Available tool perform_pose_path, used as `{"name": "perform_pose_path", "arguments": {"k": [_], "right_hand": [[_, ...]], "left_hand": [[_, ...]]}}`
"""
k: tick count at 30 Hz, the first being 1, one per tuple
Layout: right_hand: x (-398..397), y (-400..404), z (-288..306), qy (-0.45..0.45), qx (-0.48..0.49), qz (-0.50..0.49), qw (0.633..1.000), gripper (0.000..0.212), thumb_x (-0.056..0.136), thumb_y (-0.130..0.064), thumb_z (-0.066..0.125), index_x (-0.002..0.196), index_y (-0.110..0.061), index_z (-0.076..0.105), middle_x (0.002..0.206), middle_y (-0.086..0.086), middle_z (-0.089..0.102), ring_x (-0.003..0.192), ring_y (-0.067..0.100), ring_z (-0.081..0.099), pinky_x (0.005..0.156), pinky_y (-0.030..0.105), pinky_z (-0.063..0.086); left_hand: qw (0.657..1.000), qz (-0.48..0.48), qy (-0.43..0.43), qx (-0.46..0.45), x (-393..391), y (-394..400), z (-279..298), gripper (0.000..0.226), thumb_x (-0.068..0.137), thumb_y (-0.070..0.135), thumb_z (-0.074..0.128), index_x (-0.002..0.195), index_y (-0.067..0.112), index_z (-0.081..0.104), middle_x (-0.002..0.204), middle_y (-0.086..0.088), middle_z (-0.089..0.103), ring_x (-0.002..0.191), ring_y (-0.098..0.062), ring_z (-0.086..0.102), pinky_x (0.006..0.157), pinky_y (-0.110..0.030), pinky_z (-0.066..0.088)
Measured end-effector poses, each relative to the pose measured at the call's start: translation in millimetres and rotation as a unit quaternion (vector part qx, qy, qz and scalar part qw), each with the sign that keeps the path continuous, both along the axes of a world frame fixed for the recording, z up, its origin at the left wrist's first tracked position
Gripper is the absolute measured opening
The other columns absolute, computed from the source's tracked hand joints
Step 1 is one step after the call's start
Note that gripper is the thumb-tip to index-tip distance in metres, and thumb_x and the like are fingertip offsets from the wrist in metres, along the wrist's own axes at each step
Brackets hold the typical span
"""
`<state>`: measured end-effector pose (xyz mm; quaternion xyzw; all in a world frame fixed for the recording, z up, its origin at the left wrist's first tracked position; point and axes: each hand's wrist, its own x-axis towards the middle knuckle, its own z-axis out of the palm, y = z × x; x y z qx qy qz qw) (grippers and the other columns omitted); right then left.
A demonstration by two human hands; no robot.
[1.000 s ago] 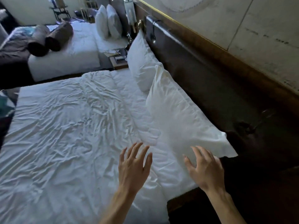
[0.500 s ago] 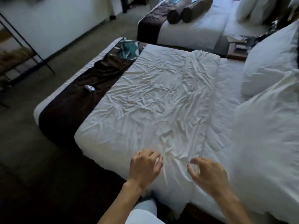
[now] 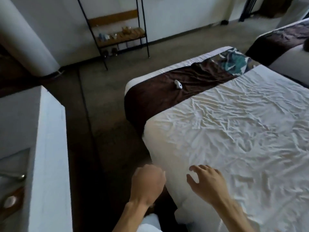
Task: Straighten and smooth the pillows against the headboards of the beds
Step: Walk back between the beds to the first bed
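**Hands at the bedside, pillows out of view**

While the head camera looks toward the foot of the near bed (image 3: 234,131), I see no pillow and no headboard anywhere in frame; the task's things lie outside this view, and I cannot say from here exactly where. My left hand (image 3: 147,183) hangs just off the mattress edge, over the dark floor, with its fingers curled into a loose fist that encloses nothing I can make out. My right hand (image 3: 207,183) hovers low over the wrinkled white duvet (image 3: 242,148), fingers spread and slightly bent, gripping nothing; whether the fingertips touch the cloth I cannot tell. A dark brown bed runner (image 3: 167,91) crosses the foot of the bed, and a small white object (image 3: 178,84) rests on it, too small to identify. A second bed (image 3: 287,52) shows at upper right, well apart, and a black wire shelf (image 3: 117,37) stands against the far wall.

I judge the step in hand to be a transition between pillows, not smoothing itself. The next move calls for bringing pillows and headboard into sight, then approaching with both palms flat and unclenched.
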<state>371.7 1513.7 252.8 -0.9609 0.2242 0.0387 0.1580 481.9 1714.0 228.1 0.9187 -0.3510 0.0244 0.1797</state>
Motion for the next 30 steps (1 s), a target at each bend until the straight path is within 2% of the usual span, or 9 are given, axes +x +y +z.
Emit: {"name": "perform_pose_path", "arguments": {"k": [3,9,14,20,25,27,30], "right_hand": [[71.6,19.3,-5.1,0.006,0.002,0.033,0.999,0.049,0.085,-0.060,0.038,0.121,-0.037,0.062,0.113,-0.014,0.071,0.112,0.009,0.063,0.094,0.034,0.045],[206.9,54.1,-9.7,0.023,0.005,0.086,0.996,0.042,0.088,-0.058,0.042,0.120,-0.038,0.061,0.118,-0.017,0.068,0.117,0.008,0.059,0.095,0.034,0.044],[306.3,70.7,-11.0,0.020,0.007,0.115,0.993,0.040,0.086,-0.056,0.043,0.115,-0.036,0.062,0.123,-0.016,0.065,0.116,0.010,0.058,0.095,0.038,0.045],[443.7,73.1,-21.6,0.029,0.013,0.159,0.987,0.042,0.085,-0.059,0.041,0.112,-0.035,0.063,0.118,-0.017,0.065,0.114,0.010,0.058,0.093,0.036,0.045],[581.7,66.0,-32.9,0.014,0.009,0.146,0.989,0.047,0.083,-0.062,0.036,0.111,-0.037,0.065,0.109,-0.020,0.069,0.109,0.006,0.062,0.087,0.034,0.044],[635.0,61.0,-26.8,0.024,0.014,0.143,0.989,0.046,0.084,-0.062,0.036,0.110,-0.036,0.065,0.107,-0.020,0.069,0.108,0.005,0.063,0.085,0.034,0.045],[707.7,52.8,-15.6,0.016,0.016,0.135,0.991,0.041,0.086,-0.060,0.040,0.108,-0.036,0.065,0.102,-0.021,0.069,0.104,0.002,0.063,0.085,0.032,0.044]], "left_hand": [[0.999,0.037,0.007,0.002,56.4,31.0,-2.7,0.027,0.092,0.043,0.053,0.074,0.028,0.065,0.075,0.012,0.064,0.075,-0.008,0.060,0.067,-0.032,0.051],[0.996,0.071,0.014,0.043,164.1,82.3,-4.3,0.031,0.093,0.048,0.047,0.076,0.030,0.066,0.075,0.015,0.065,0.073,-0.004,0.061,0.065,-0.029,0.052],[0.992,0.114,0.031,0.041,252.4,102.2,-5.6,0.032,0.092,0.048,0.046,0.080,0.031,0.069,0.078,0.015,0.067,0.073,-0.003,0.062,0.063,-0.029,0.054],[0.988,0.140,0.058,0.036,372.9,114.1,-11.7,0.034,0.094,0.049,0.043,0.084,0.031,0.069,0.083,0.016,0.067,0.079,-0.004,0.063,0.067,-0.030,0.055],[0.985,0.136,0.081,0.063,506.5,108.2,-15.5,0.038,0.093,0.052,0.038,0.085,0.031,0.069,0.083,0.017,0.067,0.079,-0.003,0.062,0.067,-0.029,0.055],[0.985,0.115,0.111,0.069,561.6,103.2,-8.4,0.038,0.095,0.051,0.038,0.090,0.031,0.070,0.087,0.017,0.068,0.081,-0.002,0.062,0.071,-0.027,0.055],[0.977,0.057,0.191,0.071,642.0,96.7,8.5,0.023,0.099,0.045,0.047,0.105,0.034,0.066,0.102,0.016,0.067,0.095,0.000,0.059,0.086,-0.026,0.051]]}}
